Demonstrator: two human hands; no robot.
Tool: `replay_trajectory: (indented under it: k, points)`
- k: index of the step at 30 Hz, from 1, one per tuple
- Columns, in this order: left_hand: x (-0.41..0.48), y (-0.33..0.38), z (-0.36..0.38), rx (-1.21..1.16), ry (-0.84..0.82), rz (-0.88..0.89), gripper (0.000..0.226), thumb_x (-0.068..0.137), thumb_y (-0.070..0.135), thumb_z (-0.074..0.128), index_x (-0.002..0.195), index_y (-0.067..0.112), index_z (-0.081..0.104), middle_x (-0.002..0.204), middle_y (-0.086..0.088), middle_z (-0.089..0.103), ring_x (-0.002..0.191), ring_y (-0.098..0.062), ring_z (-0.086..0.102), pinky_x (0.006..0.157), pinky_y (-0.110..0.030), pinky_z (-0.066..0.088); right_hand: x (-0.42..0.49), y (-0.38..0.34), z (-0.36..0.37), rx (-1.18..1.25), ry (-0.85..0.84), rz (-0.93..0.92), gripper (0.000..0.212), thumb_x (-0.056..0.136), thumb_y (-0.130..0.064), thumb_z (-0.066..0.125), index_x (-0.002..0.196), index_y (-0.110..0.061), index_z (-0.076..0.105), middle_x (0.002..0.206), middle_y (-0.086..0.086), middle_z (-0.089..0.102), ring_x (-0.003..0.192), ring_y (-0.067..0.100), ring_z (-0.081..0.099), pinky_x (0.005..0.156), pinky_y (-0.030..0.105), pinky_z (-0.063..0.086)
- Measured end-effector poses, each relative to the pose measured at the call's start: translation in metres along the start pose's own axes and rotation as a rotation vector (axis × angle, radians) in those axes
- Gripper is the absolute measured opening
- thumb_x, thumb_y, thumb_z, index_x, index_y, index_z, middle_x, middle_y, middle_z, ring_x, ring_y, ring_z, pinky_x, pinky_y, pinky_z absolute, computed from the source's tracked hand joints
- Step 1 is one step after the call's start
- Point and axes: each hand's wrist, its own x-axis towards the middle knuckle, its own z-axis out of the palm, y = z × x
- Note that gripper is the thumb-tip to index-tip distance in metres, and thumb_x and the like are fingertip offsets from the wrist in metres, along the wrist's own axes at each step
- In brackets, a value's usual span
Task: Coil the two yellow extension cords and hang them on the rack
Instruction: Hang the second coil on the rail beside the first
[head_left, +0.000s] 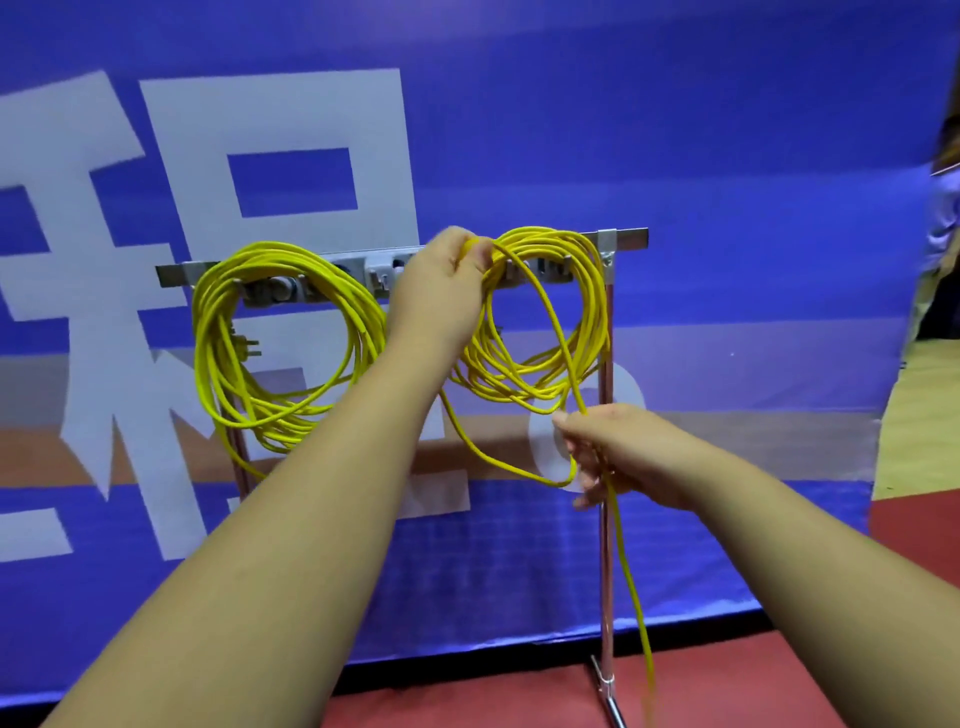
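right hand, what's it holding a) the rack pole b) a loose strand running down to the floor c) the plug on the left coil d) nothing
b: the right hand grips the loose strand of yellow cord, which trails down to the red floor.

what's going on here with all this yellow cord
A person is coiling yellow extension cords at a metal rack. One coil already hangs on the bar's left side. The left-hand grip holds the top of the second coil up at the bar, while the right-hand grip pinches a loose strand whose tail runs down to the red floor, so this cord is not yet fully coiled.
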Motion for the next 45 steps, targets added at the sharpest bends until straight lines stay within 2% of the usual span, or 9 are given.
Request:
replay_trajectory:
  k: [2, 5, 8, 13, 19, 28, 34, 40, 45]
  points:
    - [0.021, -0.003, -0.008, 0.08, 0.041, -0.031, 0.036, 0.102, 0.048, 0.053, 0.089, 0.016, 0.064, 0.068, 0.004, 0.056, 0.071, -0.02, 0.055, 0.066, -0.036, 0.046, 0.004, -0.007, -0.016, 0.088, 0.032, -0.065, 0.042, 0.104, -0.05, 0.063, 0.076, -0.02, 0.055, 0.065, 0.001, 0.029, 0.051, 0.016, 0.029, 0.047, 0.029, 0.035]
    - [0.051, -0.001, -0.014, 0.144, 0.002, -0.072, 0.035, 0.101, 0.049, 0.058, 0.094, 0.016, 0.064, 0.072, 0.003, 0.056, 0.066, -0.015, 0.053, 0.059, -0.031, 0.035, 0.015, -0.032, -0.045, 0.191, 0.223, -0.212, 0.037, 0.106, -0.048, 0.06, 0.088, -0.016, 0.061, 0.068, -0.002, 0.028, 0.055, 0.014, 0.02, 0.047, 0.028, 0.017]
    - [0.08, 0.0, -0.007, 0.169, 0.023, -0.07, 0.025, 0.104, 0.039, 0.055, 0.108, 0.016, 0.062, 0.095, -0.001, 0.063, 0.087, -0.021, 0.056, 0.07, -0.03, 0.035, 0.03, -0.065, -0.066, 0.265, 0.446, -0.314, 0.033, 0.111, -0.039, 0.054, 0.089, -0.015, 0.059, 0.064, -0.003, 0.031, 0.049, 0.011, 0.023, 0.045, 0.025, 0.018]
    - [0.113, 0.006, 0.022, 0.203, -0.072, 0.012, 0.011, 0.105, 0.016, 0.05, 0.106, 0.022, 0.059, 0.105, -0.003, 0.068, 0.097, -0.022, 0.062, 0.076, -0.034, 0.051, 0.059, -0.088, -0.091, 0.248, 0.654, -0.311, 0.034, 0.111, -0.042, 0.049, 0.091, -0.017, 0.06, 0.061, -0.003, 0.033, 0.047, 0.013, 0.025, 0.045, 0.026, 0.021]
    - [0.128, 0.002, 0.052, 0.164, -0.174, -0.035, 0.01, 0.098, 0.028, 0.07, 0.106, 0.032, 0.076, 0.103, 0.005, 0.073, 0.1, -0.017, 0.067, 0.087, -0.034, 0.057, 0.09, -0.065, -0.109, 0.166, 0.81, -0.164, 0.037, 0.103, -0.045, 0.046, 0.091, -0.017, 0.068, 0.068, 0.005, 0.041, 0.053, 0.023, 0.035, 0.046, 0.031, 0.033]
    - [0.121, -0.005, 0.057, 0.076, -0.319, 0.02, 0.021, 0.105, 0.023, 0.059, 0.116, 0.026, 0.077, 0.107, 0.009, 0.075, 0.1, -0.007, 0.069, 0.094, -0.033, 0.059, 0.099, 0.01, -0.11, 0.128, 0.898, 0.004, 0.039, 0.105, -0.041, 0.042, 0.086, -0.016, 0.066, 0.063, 0.007, 0.044, 0.052, 0.028, 0.039, 0.052, 0.04, 0.037]
    - [0.116, 0.0, 0.042, 0.46, -0.293, 0.115, 0.034, 0.096, 0.012, 0.052, 0.119, 0.025, 0.073, 0.119, 0.0, 0.071, 0.109, -0.021, 0.064, 0.085, -0.031, 0.054, 0.097, 0.025, -0.095, 0.158, 0.94, 0.06, 0.04, 0.107, -0.04, 0.043, 0.084, -0.017, 0.066, 0.069, 0.008, 0.049, 0.061, 0.027, 0.044, 0.057, 0.042, 0.042]
    - [0.109, 0.002, 0.012, 0.807, -0.434, 0.099, 0.022, 0.098, 0.023, 0.065, 0.116, 0.013, 0.073, 0.107, -0.012, 0.072, 0.094, -0.03, 0.066, 0.072, -0.037, 0.056, 0.092, 0.014, -0.093, 0.169, 0.93, 0.024, 0.041, 0.109, -0.042, 0.041, 0.084, -0.018, 0.064, 0.069, 0.006, 0.047, 0.06, 0.026, 0.043, 0.054, 0.041, 0.039]
    - [0.106, -0.003, 0.008, 0.528, -0.314, 0.021, 0.032, 0.098, 0.004, 0.056, 0.124, 0.017, 0.069, 0.109, -0.006, 0.064, 0.096, -0.026, 0.062, 0.071, -0.032, 0.052, 0.088, -0.003, -0.088, 0.188, 0.922, -0.002, 0.04, 0.11, -0.04, 0.042, 0.083, -0.018, 0.063, 0.07, 0.006, 0.046, 0.06, 0.024, 0.041, 0.053, 0.04, 0.038]
